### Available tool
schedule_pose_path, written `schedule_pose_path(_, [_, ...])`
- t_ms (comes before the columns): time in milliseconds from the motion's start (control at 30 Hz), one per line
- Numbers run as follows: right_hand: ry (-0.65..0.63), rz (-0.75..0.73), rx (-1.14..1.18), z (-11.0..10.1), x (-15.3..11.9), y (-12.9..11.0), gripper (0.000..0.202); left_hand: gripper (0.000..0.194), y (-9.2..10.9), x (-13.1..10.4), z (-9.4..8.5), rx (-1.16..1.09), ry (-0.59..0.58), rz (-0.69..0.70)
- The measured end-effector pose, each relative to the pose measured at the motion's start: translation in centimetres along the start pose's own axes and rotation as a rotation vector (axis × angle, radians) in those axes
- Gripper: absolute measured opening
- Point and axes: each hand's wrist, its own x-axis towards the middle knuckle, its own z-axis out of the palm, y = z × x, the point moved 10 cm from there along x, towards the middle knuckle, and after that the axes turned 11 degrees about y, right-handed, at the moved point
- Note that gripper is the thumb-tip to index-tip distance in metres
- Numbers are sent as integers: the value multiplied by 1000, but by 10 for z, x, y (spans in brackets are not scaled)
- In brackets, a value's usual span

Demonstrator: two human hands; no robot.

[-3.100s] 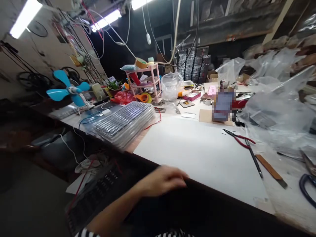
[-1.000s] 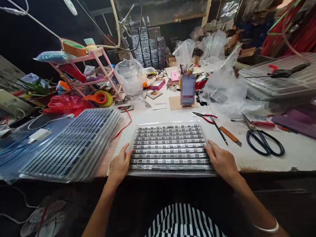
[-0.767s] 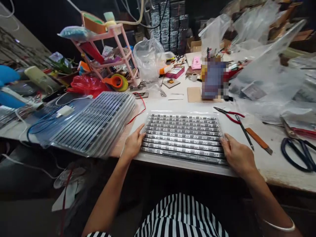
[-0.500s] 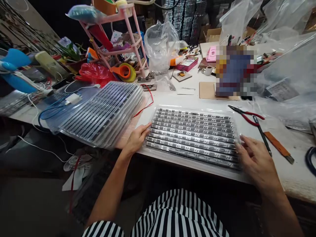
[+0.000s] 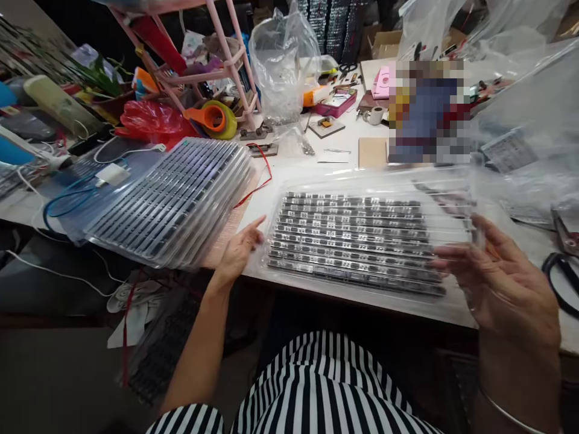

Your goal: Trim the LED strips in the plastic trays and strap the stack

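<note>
Whereas half a second earlier both hands lay flat on the tray of strips (image 5: 353, 241) at the near edge of the table (image 5: 312, 175), the right hand (image 5: 502, 283) had lifted a clear cover (image 5: 407, 187), the left hand (image 5: 237, 253) steadying, fingers loose.

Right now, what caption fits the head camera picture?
Two hands lift a clear lid off a tray of dark strips.

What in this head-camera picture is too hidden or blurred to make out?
- Head view: upright object at the back of the table is pixelated.
- Tools behind the lifted clear lid are smeared by its plastic.
- Scissors are cut off by the right edge.
- Right hand fingertips are blurred behind the lid.
</note>
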Motion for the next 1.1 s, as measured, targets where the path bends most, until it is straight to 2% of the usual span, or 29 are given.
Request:
schedule_pose_path(67, [71,-43,93,-7,2,-8,55,59,-9,-2,-16,-153,162,-99])
schedule_pose_path(133, [151,-93,175,-19,3,-13,47,55,-2,-13,-33,-170,345,-81])
schedule_pose_path(200, [187,-105,185,-30,3,-12,40,41,25,-34,-42,-50,461,68])
schedule_pose_path(233, [180,-90,153,-34,3,-8,40,33,44,-47,-38,26,458,181])
schedule_pose_path(300, [148,-41,69,-42,2,3,47,22,83,-76,-11,96,310,434])
schedule_pose_path(400, [195,11,51,-62,3,19,45,28,122,-123,48,91,-39,762])
schedule_pose_path(467, [261,39,98,-75,5,28,39,35,131,-142,77,98,-181,867])
schedule_pose_path(567, [329,101,156,-84,7,39,31,40,131,-146,104,160,-248,889])
schedule_pose_path(667, [379,119,204,-87,8,41,32,42,128,-143,114,209,-246,870])
schedule_pose_path(833, [352,104,218,-84,7,40,36,44,124,-141,118,227,-252,847])
schedule_pose_path(967, [404,148,260,-90,8,46,33,43,123,-139,120,258,-268,834])
schedule_pose_path(1100, [399,158,347,-90,8,47,30,39,133,-135,115,144,-186,829])
